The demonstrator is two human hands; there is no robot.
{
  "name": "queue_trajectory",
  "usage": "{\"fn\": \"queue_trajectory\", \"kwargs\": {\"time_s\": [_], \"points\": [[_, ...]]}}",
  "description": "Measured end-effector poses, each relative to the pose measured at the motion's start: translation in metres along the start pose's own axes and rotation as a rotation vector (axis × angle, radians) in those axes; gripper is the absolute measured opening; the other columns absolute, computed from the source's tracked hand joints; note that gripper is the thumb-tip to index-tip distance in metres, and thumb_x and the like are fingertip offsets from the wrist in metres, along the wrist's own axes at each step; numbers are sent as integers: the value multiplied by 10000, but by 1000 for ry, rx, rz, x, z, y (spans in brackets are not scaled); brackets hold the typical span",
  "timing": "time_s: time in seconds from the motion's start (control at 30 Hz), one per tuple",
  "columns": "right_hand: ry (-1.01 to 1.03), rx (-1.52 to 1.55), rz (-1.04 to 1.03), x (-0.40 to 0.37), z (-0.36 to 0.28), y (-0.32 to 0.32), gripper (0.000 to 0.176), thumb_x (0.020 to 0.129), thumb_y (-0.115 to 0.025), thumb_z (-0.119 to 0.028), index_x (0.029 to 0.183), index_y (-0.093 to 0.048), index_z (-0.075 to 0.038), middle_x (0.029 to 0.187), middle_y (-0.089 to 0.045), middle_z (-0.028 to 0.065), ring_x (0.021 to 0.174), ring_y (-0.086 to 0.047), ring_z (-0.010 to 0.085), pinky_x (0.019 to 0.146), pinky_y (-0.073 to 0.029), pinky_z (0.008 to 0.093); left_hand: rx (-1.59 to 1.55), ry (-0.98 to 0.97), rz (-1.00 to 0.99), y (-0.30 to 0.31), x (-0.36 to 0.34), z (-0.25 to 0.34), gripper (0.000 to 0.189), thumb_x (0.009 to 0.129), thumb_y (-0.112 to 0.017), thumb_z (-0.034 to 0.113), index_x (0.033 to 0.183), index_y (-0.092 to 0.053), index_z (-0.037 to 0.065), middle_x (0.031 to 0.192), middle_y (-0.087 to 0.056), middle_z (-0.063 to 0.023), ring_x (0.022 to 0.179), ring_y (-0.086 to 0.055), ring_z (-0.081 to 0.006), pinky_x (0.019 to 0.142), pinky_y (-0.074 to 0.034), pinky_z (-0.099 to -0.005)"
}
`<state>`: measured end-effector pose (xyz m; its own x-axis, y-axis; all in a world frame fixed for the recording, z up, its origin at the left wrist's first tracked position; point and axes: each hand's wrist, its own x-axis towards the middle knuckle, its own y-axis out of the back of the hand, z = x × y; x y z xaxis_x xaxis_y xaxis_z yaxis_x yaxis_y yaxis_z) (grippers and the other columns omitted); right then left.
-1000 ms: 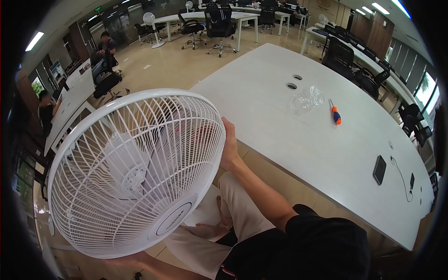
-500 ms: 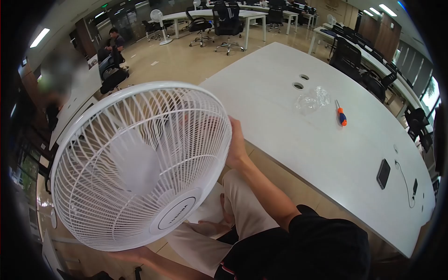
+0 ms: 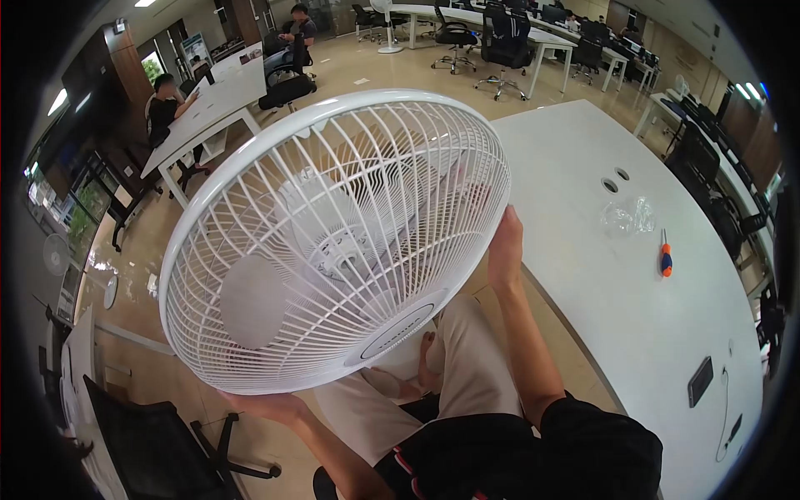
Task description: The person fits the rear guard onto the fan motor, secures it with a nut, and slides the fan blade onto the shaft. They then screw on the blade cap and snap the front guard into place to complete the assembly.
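Observation:
A round white fan head with a wire cage (image 3: 400,275) is tilted in front of me, above my lap. My left hand (image 3: 267,406) holds its lower left rim from below, with the fingers partly hidden by the cage. At the right rim, my right hand (image 3: 505,250) grips the cage, and its fingertips are hidden behind the wires. Inside the cage a round pale disc (image 3: 253,302) lies at the lower left, beside the grey-white hub (image 3: 342,254). An oval label (image 3: 402,329) shows on the cage near my knees.
On the white table (image 3: 583,308) at the right lie crumpled clear plastic (image 3: 629,217), an orange and blue screwdriver (image 3: 666,258), a phone (image 3: 701,382) and a cable (image 3: 725,417). A black chair (image 3: 154,433) stands lower left. Two people sit at the back left.
The view has turned to the left. The fan cage now shows its hub more clearly, and the disc inside sits farther toward the lower left. Both hands still hold the rim.

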<state>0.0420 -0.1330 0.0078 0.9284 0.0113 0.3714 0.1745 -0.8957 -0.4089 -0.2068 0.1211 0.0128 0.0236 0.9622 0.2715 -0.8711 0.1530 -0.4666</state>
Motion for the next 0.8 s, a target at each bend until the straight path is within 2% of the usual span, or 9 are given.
{"fn": "queue_trajectory", "kwargs": {"time_s": [0.1, 0.2, 0.3, 0.4, 0.57, 0.8], "points": [[71, -106, -84, -3, 11, 21, 598, 1063, -392, -406, 1467, -455, 31, 1473, -512, 149, 1382, -450, 237, 1158, -311, 381, 30, -27, -18, 31, 0, -39, 649, 1074, -342, 463, 1508, -363, -18, 1472, -476, -177, 1305, -518, -272, 1084, -430, -388], [52, -229, -113, -6, 7, 32, 592, 1050, -447, -382, 1459, -459, 47, 1432, -546, 149, 1348, -482, 240, 1135, -338, 367, 215, -162, -119, 30, -18, -40, 712, 1070, -351, 496, 1557, -288, -20, 1560, -373, -201, 1416, -408, -298, 1168, -330, -420], [16, -208, -90, -6, -4, 28, 561, 1052, -488, -341, 1454, -467, 49, 1394, -575, 134, 1304, -513, 223, 1103, -371, 351, 202, -146, -206, 34, -25, -29, 737, 1072, -377, 500, 1577, -246, -19, 1608, -292, -214, 1480, -312, -313, 1209, -249, -437], [-3, -223, -88, 0, 0, 33, 541, 1059, -506, -330, 1449, -477, 43, 1368, -594, 119, 1252, -540, 209, 1071, -396, 337, 285, -133, -216, 32, -35, -12, 745, 1069, -409, 499, 1573, -252, -27, 1597, -314, -218, 1471, -331, -315, 1198, -268, -441], [-9, -227, -89, 3, -7, 32, 526, 1062, -513, -345, 1429, -500, 33, 1339, -606, 110, 1227, -547, 197, 1061, -404, 347, 433, -57, -213, 47, -35, -4, 702, 1075, -388, 528, 1576, -312, 42, 1573, -387, -178, 1433, -399, -311, 1163, -312, -446], [-17, -269, -123, 12, -12, 31, 507, 1069, -497, -365, 1395, -524, 22, 1301, -618, 101, 1202, -565, 188, 1056, -418, 365, 426, -12, -175, 39, -42, 1, 733, 1071, -393, 527, 1587, -263, 24, 1603, -336, -183, 1462, -359, -311, 1196, -282, -450]]}}
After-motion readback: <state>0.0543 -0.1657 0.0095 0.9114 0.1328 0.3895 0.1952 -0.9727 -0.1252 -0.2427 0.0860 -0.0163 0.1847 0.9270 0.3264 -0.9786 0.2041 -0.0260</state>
